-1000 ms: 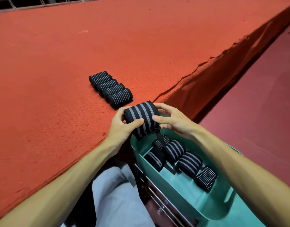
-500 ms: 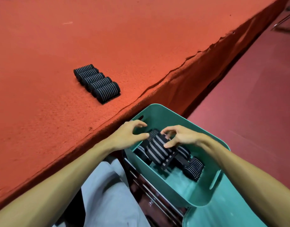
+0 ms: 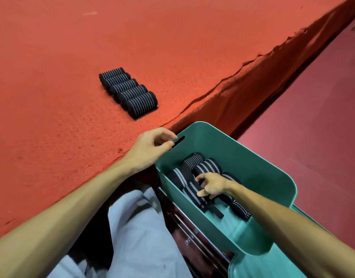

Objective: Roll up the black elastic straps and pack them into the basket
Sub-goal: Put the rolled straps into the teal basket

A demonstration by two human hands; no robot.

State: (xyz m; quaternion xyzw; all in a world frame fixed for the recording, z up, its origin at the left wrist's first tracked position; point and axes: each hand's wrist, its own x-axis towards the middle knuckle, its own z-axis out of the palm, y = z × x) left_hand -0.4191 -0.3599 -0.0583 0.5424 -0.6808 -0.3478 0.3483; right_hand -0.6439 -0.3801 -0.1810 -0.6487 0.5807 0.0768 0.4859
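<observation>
Inside the teal basket (image 3: 258, 163), against its near wall, the right hand (image 3: 212, 186) curls its fingers over a rolled strap (image 3: 192, 194), black with pale stripes, and grips it among the other rolls (image 3: 207, 166) already packed there. A loose tail (image 3: 216, 211) of black webbing trails out from beneath that hand across the basket floor. Just outside the basket's far-left corner, the left hand (image 3: 150, 146) hangs by the handle slot (image 3: 177, 141), fingers loosely curled round nothing; whether it touches the rim I cannot tell. Beyond the basket and well apart from it, on the red felt tabletop (image 3: 52, 117), a row of five rolled straps (image 3: 128, 92) lies side by side, touching, not yet packed. These rolls look light, soft and springy, so I would expect one to unwind if let go carelessly. The woven face should give good purchase and nothing seems fragile. The best hold is probably across the girth, thumb pinning the outer lap, then wedging the roll between neighbours so its free end is trapped.
</observation>
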